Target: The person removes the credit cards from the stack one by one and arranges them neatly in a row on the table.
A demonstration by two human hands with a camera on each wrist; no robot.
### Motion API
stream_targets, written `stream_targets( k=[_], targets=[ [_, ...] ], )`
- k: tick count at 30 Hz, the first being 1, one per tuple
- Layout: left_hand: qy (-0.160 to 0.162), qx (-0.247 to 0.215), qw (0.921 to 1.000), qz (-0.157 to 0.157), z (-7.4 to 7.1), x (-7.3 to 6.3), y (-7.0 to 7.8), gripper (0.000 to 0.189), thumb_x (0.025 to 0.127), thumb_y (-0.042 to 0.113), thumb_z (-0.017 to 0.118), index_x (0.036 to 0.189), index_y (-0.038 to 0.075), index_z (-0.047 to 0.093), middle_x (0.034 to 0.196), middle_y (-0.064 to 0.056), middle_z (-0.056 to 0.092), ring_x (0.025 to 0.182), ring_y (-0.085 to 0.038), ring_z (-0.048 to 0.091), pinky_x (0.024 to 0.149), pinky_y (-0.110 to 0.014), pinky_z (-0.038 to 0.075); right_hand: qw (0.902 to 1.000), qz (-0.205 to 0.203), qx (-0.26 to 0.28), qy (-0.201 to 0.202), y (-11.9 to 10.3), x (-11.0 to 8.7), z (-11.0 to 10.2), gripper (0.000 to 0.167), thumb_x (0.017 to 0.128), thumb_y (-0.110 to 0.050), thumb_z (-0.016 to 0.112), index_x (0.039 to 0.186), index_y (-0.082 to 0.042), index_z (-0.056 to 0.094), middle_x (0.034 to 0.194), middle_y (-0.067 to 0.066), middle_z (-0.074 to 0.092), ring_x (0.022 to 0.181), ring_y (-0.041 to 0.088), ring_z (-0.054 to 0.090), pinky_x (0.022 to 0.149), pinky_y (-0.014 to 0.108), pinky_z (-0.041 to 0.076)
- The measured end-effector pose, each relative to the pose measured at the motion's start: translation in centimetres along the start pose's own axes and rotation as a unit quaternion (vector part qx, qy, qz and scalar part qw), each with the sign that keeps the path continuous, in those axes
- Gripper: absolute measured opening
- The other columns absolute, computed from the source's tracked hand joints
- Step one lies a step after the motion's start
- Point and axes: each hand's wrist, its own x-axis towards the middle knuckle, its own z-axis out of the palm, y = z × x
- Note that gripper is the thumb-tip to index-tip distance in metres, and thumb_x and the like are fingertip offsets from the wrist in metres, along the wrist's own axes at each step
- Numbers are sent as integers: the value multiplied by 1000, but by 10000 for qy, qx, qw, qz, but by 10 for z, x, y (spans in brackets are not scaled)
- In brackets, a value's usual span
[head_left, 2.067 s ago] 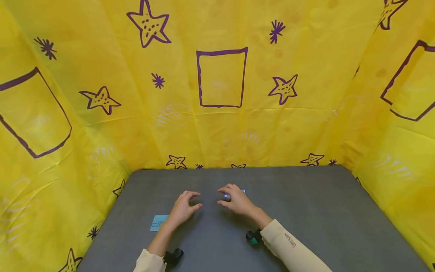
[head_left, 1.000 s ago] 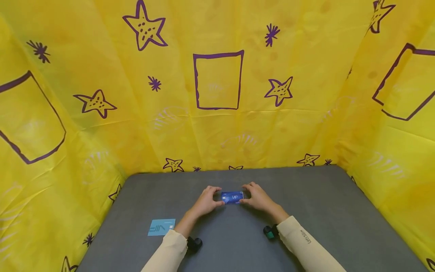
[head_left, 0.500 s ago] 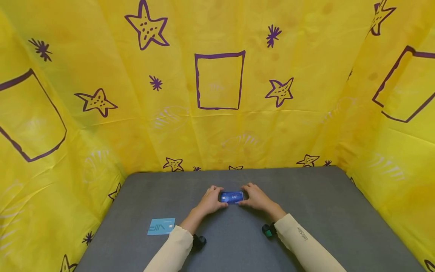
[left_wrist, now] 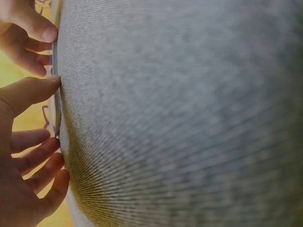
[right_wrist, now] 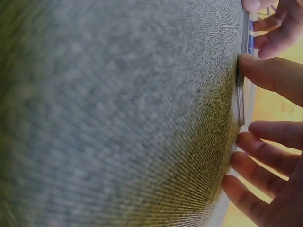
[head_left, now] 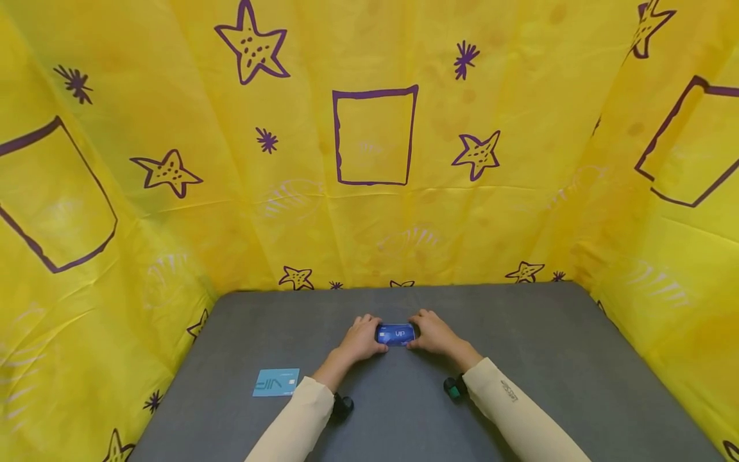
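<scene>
A blue card [head_left: 397, 334] printed "VIP" lies on the grey table between my hands. At its left end my left hand [head_left: 362, 337] holds it, thumb at the near edge and fingers toward the far side. My right hand [head_left: 434, 333] holds the right end the same way. Seen edge-on in the right wrist view, the blue card [right_wrist: 240, 101] shows a thin, layered-looking edge close to the table surface. In the left wrist view, the left thumb [left_wrist: 47, 86] touches the card's edge.
A light-blue card [head_left: 276, 382], also lettered, lies flat on the grey table [head_left: 519, 385], left of my left forearm. Yellow cloth walls [head_left: 369, 237] with purple drawings enclose the table's back and sides. Black wrist cameras [head_left: 455, 387] sit under both wrists.
Both hands have come to the blue card from apart, the left moving right and the right uncovering it. Over the last half second, the fingers have closed in slightly at its ends.
</scene>
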Motion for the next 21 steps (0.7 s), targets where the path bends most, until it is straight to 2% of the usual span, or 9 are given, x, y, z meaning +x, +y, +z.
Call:
stream_targets(
  k=[4,9,21],
  targets=[
    [-34,147,9999,58,0,5,0,63,80,30,80,132,3,56,124,-15,56,108,-28,49,96,-46,44,10000,-33,67,-18,0,2,-2,57,73,-27,85,118,1,66,105,13,60,94,25,53,86,44,47],
    [-171,292,9993,153,-1,7,-1,64,79,31,79,132,3,57,121,-14,56,106,-27,48,93,-43,45,9997,-26,36,-245,0,5,-2,55,74,-28,84,119,0,66,105,12,58,92,22,51,84,41,47],
    [-159,196,9994,236,-3,8,-2,54,78,29,79,124,6,63,115,-13,56,102,-26,48,89,-41,44,9984,-92,63,-560,-5,10,-8,48,74,-25,84,114,-3,68,100,10,56,88,22,50,83,42,46]
  ],
)
